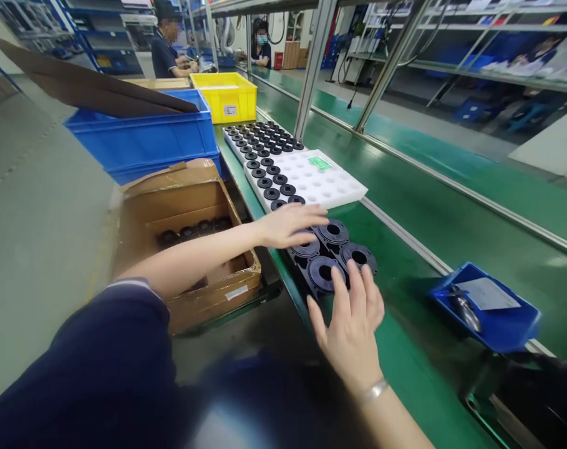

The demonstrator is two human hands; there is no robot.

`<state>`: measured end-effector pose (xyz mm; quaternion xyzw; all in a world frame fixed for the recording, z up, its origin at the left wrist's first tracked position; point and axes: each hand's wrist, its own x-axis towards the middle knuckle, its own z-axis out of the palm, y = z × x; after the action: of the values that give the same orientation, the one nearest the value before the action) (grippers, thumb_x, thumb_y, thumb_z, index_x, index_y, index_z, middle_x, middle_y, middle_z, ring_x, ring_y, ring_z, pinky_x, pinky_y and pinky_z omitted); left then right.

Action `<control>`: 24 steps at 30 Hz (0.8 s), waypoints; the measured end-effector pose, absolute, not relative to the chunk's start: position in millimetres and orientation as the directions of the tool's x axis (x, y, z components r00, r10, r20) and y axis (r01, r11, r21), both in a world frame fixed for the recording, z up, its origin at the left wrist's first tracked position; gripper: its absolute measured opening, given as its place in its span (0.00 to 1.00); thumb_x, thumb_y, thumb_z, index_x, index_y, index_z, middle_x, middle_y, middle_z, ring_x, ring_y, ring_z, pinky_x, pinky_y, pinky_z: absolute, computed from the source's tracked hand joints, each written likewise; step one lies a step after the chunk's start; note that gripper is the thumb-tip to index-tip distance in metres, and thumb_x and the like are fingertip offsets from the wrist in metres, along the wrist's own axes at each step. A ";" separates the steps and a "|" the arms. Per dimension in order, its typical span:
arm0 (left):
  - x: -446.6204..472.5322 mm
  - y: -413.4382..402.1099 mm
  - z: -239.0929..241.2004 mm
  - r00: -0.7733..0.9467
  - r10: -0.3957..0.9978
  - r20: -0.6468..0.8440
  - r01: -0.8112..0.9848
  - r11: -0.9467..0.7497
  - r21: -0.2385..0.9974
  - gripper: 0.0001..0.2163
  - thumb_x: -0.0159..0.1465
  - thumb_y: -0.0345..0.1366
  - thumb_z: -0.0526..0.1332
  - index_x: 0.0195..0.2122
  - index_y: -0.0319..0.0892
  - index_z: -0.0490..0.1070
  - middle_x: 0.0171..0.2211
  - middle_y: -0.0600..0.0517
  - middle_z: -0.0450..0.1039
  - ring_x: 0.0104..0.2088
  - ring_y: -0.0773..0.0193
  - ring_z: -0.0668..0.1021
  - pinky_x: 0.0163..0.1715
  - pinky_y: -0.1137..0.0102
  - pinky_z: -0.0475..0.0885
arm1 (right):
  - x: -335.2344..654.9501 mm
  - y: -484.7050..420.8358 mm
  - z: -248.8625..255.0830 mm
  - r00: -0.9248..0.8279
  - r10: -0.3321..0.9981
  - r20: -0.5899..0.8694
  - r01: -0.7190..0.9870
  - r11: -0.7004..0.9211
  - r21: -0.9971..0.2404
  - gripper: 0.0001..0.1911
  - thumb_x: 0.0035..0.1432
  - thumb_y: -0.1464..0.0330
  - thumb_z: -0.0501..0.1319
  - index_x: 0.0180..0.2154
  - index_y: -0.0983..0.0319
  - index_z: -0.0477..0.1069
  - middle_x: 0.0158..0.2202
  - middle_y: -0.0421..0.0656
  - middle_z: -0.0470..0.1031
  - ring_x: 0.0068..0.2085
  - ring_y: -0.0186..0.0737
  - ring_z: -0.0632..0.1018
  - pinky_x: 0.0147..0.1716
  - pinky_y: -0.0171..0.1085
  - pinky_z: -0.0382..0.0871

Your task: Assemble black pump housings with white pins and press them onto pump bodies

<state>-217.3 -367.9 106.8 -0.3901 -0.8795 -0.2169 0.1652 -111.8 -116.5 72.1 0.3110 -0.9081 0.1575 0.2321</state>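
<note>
Several black round parts with a central hole, like speaker frames (321, 274), sit close together on the green bench (395, 349). My left hand (290, 226) reaches over the far-left one with fingers stretched out, hiding part of it. Nearer to me, my right hand (353, 324) has its fingers spread at the near edge of the group. Its fingertips overlap the nearest frames in view; whether they touch is unclear. Neither hand grips anything. Just beyond lies a white foam tray (332, 193) with small black round parts (271, 194) in rows and a green card (320, 163) on it.
Left of the bench stands an open cardboard box (184, 187) with dark parts inside. Behind it are blue bins (147, 134) and a yellow bin (227, 100). A blue tray (508, 324) with metal items sits at right. Metal posts (312, 68) rise from the bench. Two people work farther back.
</note>
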 end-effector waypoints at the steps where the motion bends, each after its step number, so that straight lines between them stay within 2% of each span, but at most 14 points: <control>1: -212.7 -387.0 111.6 -0.643 0.507 0.574 0.737 0.613 0.285 0.21 0.70 0.47 0.48 0.59 0.44 0.63 0.60 0.43 0.66 0.62 0.54 0.67 0.61 0.56 0.60 | -105.2 -113.1 70.5 -0.612 -0.583 0.534 -0.738 0.664 -0.120 0.28 0.63 0.65 0.60 0.62 0.67 0.59 0.65 0.58 0.58 0.67 0.59 0.57 0.61 0.59 0.55; 3: -201.1 -430.8 113.8 -0.691 0.168 0.703 0.575 0.718 0.394 0.18 0.71 0.45 0.46 0.54 0.44 0.66 0.54 0.45 0.70 0.56 0.57 0.71 0.58 0.58 0.64 | -96.3 -108.5 61.4 -0.420 -0.761 0.495 -0.896 0.435 -0.092 0.19 0.63 0.71 0.58 0.56 0.65 0.66 0.58 0.52 0.69 0.60 0.51 0.68 0.59 0.52 0.61; 4: -194.7 -453.3 109.6 -0.728 -0.020 0.686 0.417 0.781 0.465 0.16 0.72 0.43 0.46 0.54 0.44 0.66 0.52 0.45 0.70 0.54 0.58 0.72 0.58 0.59 0.64 | -94.4 -108.2 54.5 -0.349 -0.823 0.448 -0.934 0.345 -0.093 0.16 0.64 0.72 0.57 0.53 0.64 0.68 0.55 0.50 0.72 0.58 0.48 0.71 0.58 0.49 0.63; 6: -182.8 -493.9 89.3 -0.762 -0.411 0.500 -0.038 0.799 0.600 0.16 0.73 0.40 0.44 0.56 0.45 0.62 0.53 0.47 0.68 0.53 0.62 0.72 0.57 0.62 0.65 | -94.6 -111.3 39.1 -0.293 -0.891 0.347 -0.956 0.272 -0.108 0.14 0.65 0.73 0.54 0.50 0.63 0.71 0.55 0.48 0.73 0.56 0.46 0.72 0.57 0.48 0.64; 7: -177.8 -510.4 73.5 -0.756 -0.499 0.423 -0.165 0.771 0.615 0.16 0.73 0.38 0.44 0.57 0.42 0.61 0.54 0.44 0.67 0.53 0.60 0.72 0.57 0.60 0.66 | -96.2 -114.2 31.6 -0.300 -0.903 0.307 -0.954 0.278 -0.114 0.14 0.65 0.72 0.53 0.50 0.63 0.71 0.56 0.47 0.72 0.57 0.45 0.72 0.58 0.48 0.64; 9: -170.1 -532.8 34.0 -0.767 -0.577 0.280 -0.324 0.725 0.608 0.14 0.70 0.36 0.52 0.54 0.37 0.65 0.50 0.42 0.70 0.50 0.57 0.74 0.53 0.57 0.69 | -100.5 -120.1 18.3 -0.330 -0.908 0.257 -0.944 0.311 -0.113 0.16 0.65 0.71 0.54 0.52 0.62 0.70 0.60 0.46 0.69 0.59 0.45 0.69 0.60 0.49 0.62; 11: -165.8 -541.3 -9.6 -0.789 -0.606 0.100 -0.453 0.683 0.573 0.14 0.67 0.38 0.60 0.51 0.38 0.68 0.48 0.45 0.71 0.46 0.57 0.76 0.48 0.56 0.73 | -104.8 -123.6 7.8 -0.334 -0.906 0.259 -0.943 0.320 -0.094 0.16 0.64 0.70 0.55 0.52 0.62 0.70 0.60 0.46 0.68 0.60 0.45 0.68 0.62 0.50 0.60; 16: -174.7 -530.5 -93.4 -0.747 -0.615 -0.251 -0.659 0.639 0.398 0.16 0.67 0.40 0.61 0.53 0.39 0.68 0.51 0.45 0.70 0.47 0.56 0.76 0.46 0.56 0.74 | -111.0 -120.7 -8.8 -0.239 -0.937 0.256 -0.970 0.243 -0.018 0.15 0.63 0.71 0.53 0.48 0.66 0.73 0.55 0.49 0.73 0.62 0.48 0.66 0.64 0.52 0.59; 19: -190.8 -526.0 -114.8 -0.700 -0.623 -0.349 -0.712 0.643 0.281 0.17 0.67 0.40 0.61 0.54 0.40 0.67 0.53 0.45 0.69 0.49 0.55 0.75 0.47 0.54 0.74 | -110.0 -119.1 -20.5 -0.242 -0.943 0.229 -0.970 0.241 -0.033 0.15 0.64 0.72 0.52 0.47 0.67 0.74 0.53 0.50 0.74 0.62 0.49 0.66 0.64 0.53 0.60; 24: -207.2 -526.4 -114.7 -0.662 -0.638 -0.394 -0.733 0.659 0.167 0.17 0.66 0.41 0.61 0.53 0.40 0.67 0.53 0.45 0.69 0.49 0.54 0.75 0.48 0.54 0.73 | -103.3 -122.0 -40.0 -0.305 -0.919 0.249 -0.950 0.276 -0.144 0.17 0.64 0.72 0.49 0.46 0.68 0.75 0.48 0.53 0.77 0.62 0.50 0.67 0.64 0.55 0.60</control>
<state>-207.2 -526.4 -114.7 0.3817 -0.8979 -0.1576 -0.1521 -103.3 -122.0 -40.0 0.5865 -0.7968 0.1332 0.0579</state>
